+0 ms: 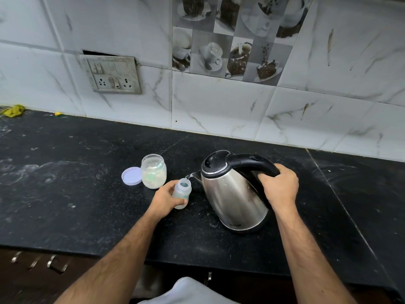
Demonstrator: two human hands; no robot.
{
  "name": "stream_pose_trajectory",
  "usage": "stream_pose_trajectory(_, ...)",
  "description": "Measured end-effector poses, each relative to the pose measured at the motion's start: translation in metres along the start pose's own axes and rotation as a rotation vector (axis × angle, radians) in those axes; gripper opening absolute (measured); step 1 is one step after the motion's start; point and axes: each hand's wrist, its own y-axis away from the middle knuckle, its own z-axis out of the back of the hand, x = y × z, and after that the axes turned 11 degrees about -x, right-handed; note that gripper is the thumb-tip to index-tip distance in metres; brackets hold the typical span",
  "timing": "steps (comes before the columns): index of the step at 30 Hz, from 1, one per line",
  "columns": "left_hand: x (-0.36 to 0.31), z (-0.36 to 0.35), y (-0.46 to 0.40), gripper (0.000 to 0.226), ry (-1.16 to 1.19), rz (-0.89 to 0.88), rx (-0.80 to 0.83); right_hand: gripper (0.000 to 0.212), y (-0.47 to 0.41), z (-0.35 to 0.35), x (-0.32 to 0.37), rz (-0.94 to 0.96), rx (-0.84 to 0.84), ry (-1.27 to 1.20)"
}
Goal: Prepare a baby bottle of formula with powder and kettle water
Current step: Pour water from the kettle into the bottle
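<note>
— While the kettle [232,194] tips toward the left, where is its spout?

— Right over the open mouth of the baby bottle [182,193], with a thin stream of water running from the spout into it.

— Who holds what?

— The right hand [279,189] is wrapped tight around the kettle's black handle, fingers curled under it. The left hand [167,199] grips the bottle around its body, thumb in front, fingers behind.

— Is the bottle standing on the counter?

— Its base is near the black counter [87,205], but I cannot tell whether it touches. It leans slightly toward the kettle.

— And the powder?

— A clear jar [153,172] with pale powder stands open just behind and left of the bottle. Its round white lid [132,175] lies flat on the counter, touching the jar's left side.

— Anything else?

— A switch and socket plate [111,75] on the tiled wall, and a yellow cloth [13,110] at the counter's far left edge.
</note>
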Motion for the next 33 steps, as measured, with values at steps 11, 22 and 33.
stream_pose_trajectory(11, -0.0010, 0.0009, 0.0023, 0.063, -0.006, 0.006, 0.003, 0.020, 0.0008, 0.0021, 0.0032, 0.016, -0.007, 0.004)
stream_pose_trajectory(22, 0.0042, 0.0035, -0.0002, 0.065, -0.029, 0.008, -0.004, 0.016, 0.0012, 0.0025, 0.0052, 0.020, 0.006, 0.004)
stream_pose_trajectory(33, 0.0036, 0.0040, -0.0018, 0.064, -0.018, 0.000, -0.005, 0.018, 0.0003, 0.0006, 0.0052, 0.023, 0.005, 0.016)
